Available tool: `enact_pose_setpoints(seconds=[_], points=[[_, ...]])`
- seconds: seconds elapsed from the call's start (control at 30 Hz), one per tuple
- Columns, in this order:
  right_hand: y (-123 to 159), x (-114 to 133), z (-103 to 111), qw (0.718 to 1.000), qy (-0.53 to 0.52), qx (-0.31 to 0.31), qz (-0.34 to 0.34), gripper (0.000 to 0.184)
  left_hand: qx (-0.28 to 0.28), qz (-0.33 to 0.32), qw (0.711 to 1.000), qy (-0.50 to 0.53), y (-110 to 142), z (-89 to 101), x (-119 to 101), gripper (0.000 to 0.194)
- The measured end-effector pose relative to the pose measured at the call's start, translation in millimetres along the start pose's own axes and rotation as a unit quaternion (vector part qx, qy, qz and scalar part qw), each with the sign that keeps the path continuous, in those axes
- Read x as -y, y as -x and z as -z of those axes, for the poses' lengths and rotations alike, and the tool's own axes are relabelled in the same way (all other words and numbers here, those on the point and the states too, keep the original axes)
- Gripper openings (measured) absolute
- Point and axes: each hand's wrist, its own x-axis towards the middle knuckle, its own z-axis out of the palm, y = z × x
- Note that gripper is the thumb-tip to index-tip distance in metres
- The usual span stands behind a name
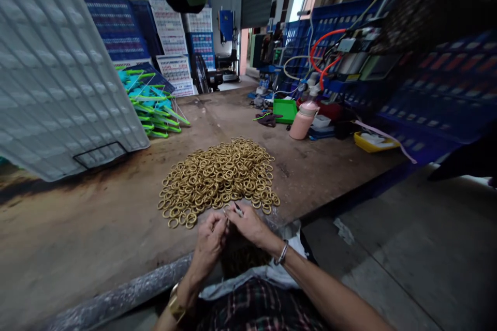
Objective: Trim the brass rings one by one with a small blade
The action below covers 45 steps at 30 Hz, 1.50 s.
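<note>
A heap of brass-coloured metal rings (221, 173) lies on the worktable (128, 217) just beyond my hands. My left hand (212, 238) is closed in a pinch at the table's near edge; what its fingertips hold is too small to make out. Close beside it, my right hand (250, 226) is closed on a slim tool (238, 210) with a dark pointed tip. One ring (227, 208) shows at the right fingertips, between the two hands. Below them, at my lap, a whitish bag (264, 274) gapes around dark contents that I cannot make out.
A grey plastic crate (66, 72) stands tilted on the left, with bright green hangers (155, 108) behind it. A pink bottle (303, 121), a green tray (284, 110) and a yellow tray (375, 143) sit on the right. Clear plastic wrap (128, 292) covers the near edge.
</note>
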Motion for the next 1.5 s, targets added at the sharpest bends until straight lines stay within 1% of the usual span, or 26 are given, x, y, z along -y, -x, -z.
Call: enact_pose_setpoints(seconds=[0.07,0.13,0.27,0.33,0.43,0.57,0.63,0.7,0.8,0.9,1.0,1.13,1.23,1.3,1.33,1.4,1.47,1.5], points=[[2.2,0.8,0.2,1.000,0.012,0.001,0.003,0.017,0.010,0.045,0.998,0.037,3.0,0.0,0.8,0.029],[3.7,1.6,0.3,1.000,0.017,0.010,0.004,0.018,0.017,0.057,0.997,0.057,5.1,0.8,3.0,0.030],[5.8,4.3,-0.3,1.000,0.029,0.006,0.003,0.017,0.018,0.057,0.996,0.063,6.7,2.9,6.0,0.030],[6.7,6.1,-0.8,0.999,0.037,0.001,0.008,0.016,0.026,0.052,0.997,0.048,7.5,3.6,6.0,0.030],[7.9,8.3,-1.2,0.999,0.034,0.010,0.014,0.017,0.042,0.044,0.997,0.040,9.7,4.4,5.8,0.031],[8.8,7.2,0.3,0.999,0.029,0.013,0.016,0.023,0.050,0.047,0.992,0.101,12.9,5.0,7.9,0.029],[10.0,4.4,1.5,0.997,0.072,0.001,0.034,0.023,0.046,0.045,0.990,0.125,13.6,5.0,9.5,0.028],[12.3,0.7,1.9,0.985,0.151,0.004,0.078,0.018,0.038,0.040,0.990,0.128,13.9,5.0,10.6,0.029],[16.9,-4.3,0.2,0.952,0.275,0.032,0.130,0.014,0.028,0.033,0.993,0.106,14.5,5.0,9.9,0.030],[19.8,-7.0,-2.6,0.927,0.346,0.049,0.138,0.018,0.018,0.030,0.996,0.085,15.5,4.0,5.9,0.032],[20.3,-7.3,-4.4,0.912,0.377,0.063,0.147,0.021,0.000,0.032,0.997,0.076,15.7,2.4,2.2,0.036],[20.7,-6.0,-6.1,0.903,0.403,0.072,0.130,0.021,-0.004,0.018,0.999,0.051,15.2,2.7,3.7,0.035],[19.5,-8.2,-5.6,0.900,0.411,0.092,0.115,0.021,-0.009,-0.015,1.000,0.023,17.7,4.5,6.9,0.033],[16.4,-12.0,-2.7,0.895,0.427,0.094,0.090,0.022,-0.002,-0.028,1.000,0.009,21.9,4.8,7.7,0.032],[14.0,-14.3,-0.6,0.891,0.440,0.085,0.069,0.022,0.007,-0.027,1.000,0.008,24.4,4.5,7.6,0.032],[8.1,-18.5,3.7,0.883,0.466,0.052,0.033,0.022,0.042,-0.005,0.999,0.028,28.6,2.8,7.1,0.031],[1.7,-21.2,5.6,0.880,0.474,0.013,0.025,0.020,0.067,0.030,0.994,0.083,29.9,0.5,7.2,0.031],[-1.4,-21.9,5.1,0.881,0.472,-0.006,0.029,0.018,0.067,0.047,0.989,0.119,29.2,-0.4,7.5,0.031]])
